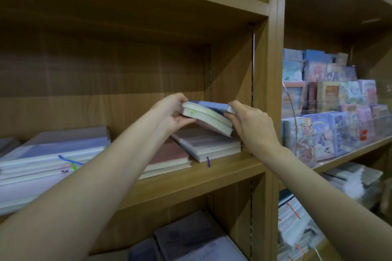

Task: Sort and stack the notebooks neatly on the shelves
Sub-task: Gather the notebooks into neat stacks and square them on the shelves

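Note:
Two or three blue-covered notebooks (209, 115) are held tilted above the wooden shelf (212, 174). My left hand (171, 112) grips their left end, thumb underneath. At the right end my right hand (250, 122) grips the spine side. Directly below them lies a short stack of mauve notebooks (206, 142) with a purple ribbon hanging over the shelf edge. A pinkish notebook stack (169, 157) sits to its left, and a wider pile of lilac and white notebooks (51, 159) fills the shelf's left part.
A shelf board (169, 0) runs overhead and an upright panel (273, 91) stands just right of my right hand. The right bay holds colourful card packs (331, 108) behind a clear divider. Dark notebooks (191, 239) lie on the shelf below, wrapped paper stacks (297, 222) at lower right.

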A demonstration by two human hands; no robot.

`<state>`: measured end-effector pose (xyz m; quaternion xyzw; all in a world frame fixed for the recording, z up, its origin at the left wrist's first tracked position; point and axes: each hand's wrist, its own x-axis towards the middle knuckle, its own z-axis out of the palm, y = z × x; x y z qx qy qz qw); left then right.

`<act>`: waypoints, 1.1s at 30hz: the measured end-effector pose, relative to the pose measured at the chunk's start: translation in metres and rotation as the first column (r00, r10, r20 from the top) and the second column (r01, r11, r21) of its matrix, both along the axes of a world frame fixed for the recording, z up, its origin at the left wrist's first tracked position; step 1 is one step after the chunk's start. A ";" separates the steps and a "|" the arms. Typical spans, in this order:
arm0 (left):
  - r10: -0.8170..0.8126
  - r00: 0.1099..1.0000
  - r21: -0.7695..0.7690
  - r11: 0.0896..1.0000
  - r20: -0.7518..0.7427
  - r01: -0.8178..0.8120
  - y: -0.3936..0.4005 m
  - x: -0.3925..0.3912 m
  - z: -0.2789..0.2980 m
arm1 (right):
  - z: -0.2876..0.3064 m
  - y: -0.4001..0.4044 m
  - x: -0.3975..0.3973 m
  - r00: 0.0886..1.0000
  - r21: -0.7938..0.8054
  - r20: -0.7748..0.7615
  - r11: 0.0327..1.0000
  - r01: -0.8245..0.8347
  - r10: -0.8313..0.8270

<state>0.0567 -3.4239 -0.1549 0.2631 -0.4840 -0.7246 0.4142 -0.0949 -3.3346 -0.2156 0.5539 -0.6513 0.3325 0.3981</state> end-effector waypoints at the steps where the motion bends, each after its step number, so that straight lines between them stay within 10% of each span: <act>1: 0.023 1.000 -0.016 1.000 0.004 -0.023 0.001 0.012 0.005 | -0.003 -0.002 0.003 0.998 0.013 0.057 1.000 -0.003 0.003; 6: 0.129 0.992 -0.105 0.986 -0.003 -0.128 0.006 0.073 0.020 | -0.019 -0.015 0.017 0.996 0.242 0.085 0.970 0.016 -0.038; 11: 0.135 0.984 -0.085 0.986 -0.116 -0.145 0.013 0.132 0.033 | -0.008 -0.019 0.033 0.974 0.693 0.202 0.717 -0.071 -0.099; 13: 0.153 0.983 -0.123 0.979 -0.104 -0.165 0.017 0.150 0.031 | 0.010 -0.009 0.058 0.874 0.514 0.481 0.785 -0.345 0.069; 17: 0.138 0.975 -0.126 0.979 -0.175 -0.162 0.027 0.183 0.019 | 0.050 0.013 0.133 0.012 -0.239 0.905 0.533 -0.812 0.425; 19: 0.133 0.973 -0.140 0.977 -0.188 -0.161 0.035 0.202 0.012 | 0.054 0.012 0.167 -0.180 -0.378 0.891 0.463 -0.801 0.416; 33: 0.337 0.902 -0.255 0.878 -0.268 -0.404 0.046 0.416 0.002 | 0.057 -0.041 0.387 -0.572 -0.624 0.777 0.436 -0.648 0.263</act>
